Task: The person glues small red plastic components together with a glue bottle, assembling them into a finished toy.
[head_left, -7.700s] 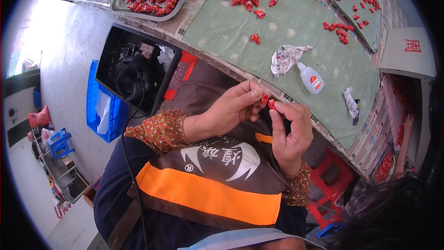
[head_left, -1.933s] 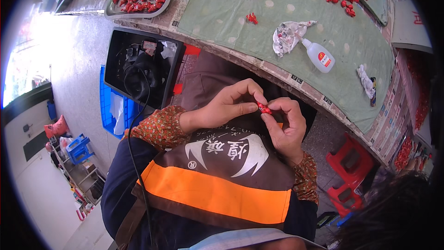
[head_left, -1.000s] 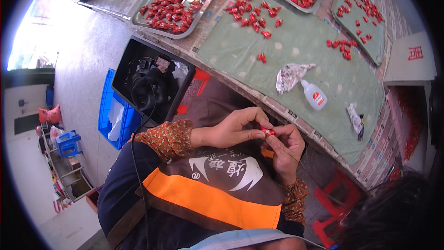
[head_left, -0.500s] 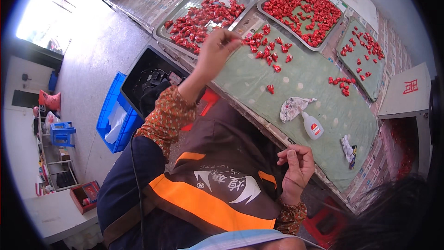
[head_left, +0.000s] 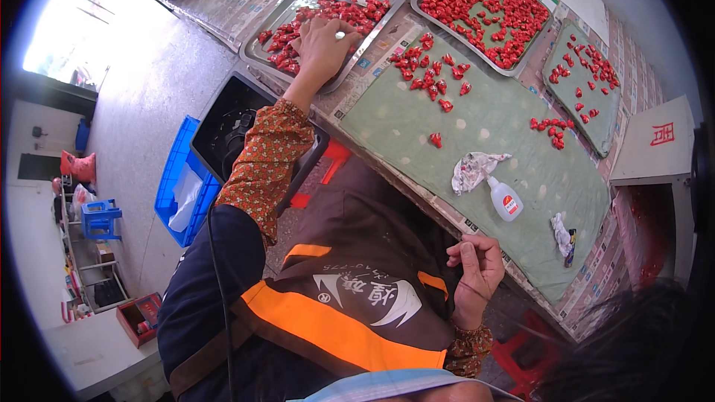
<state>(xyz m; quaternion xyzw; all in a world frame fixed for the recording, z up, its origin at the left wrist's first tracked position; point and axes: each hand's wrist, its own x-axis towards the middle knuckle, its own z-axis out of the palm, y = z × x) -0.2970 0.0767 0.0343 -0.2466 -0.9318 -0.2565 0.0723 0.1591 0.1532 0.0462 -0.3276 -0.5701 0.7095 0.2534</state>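
My left hand is over the near part of a metal tray, its fingers bent down among small shiny red pieces. My own hand hides the fingertips, so their grip cannot be made out. A small white spot shows on one of its fingers. Beyond the table's front edge, above my lap, my right hand is closed, thumb pressed to the curled fingers. Whatever is in it, if anything, does not show. A loose group of red pieces lies on the green mat right of my left hand.
A second tray full of red pieces and a green board stand farther back. On the mat are a crumpled cloth, a white bottle and a small dark tube. A black bin and blue crate sit left.
My left hand has moved left from the loose red pieces at the mat's edge into the metal tray. My right hand stays nearly still.
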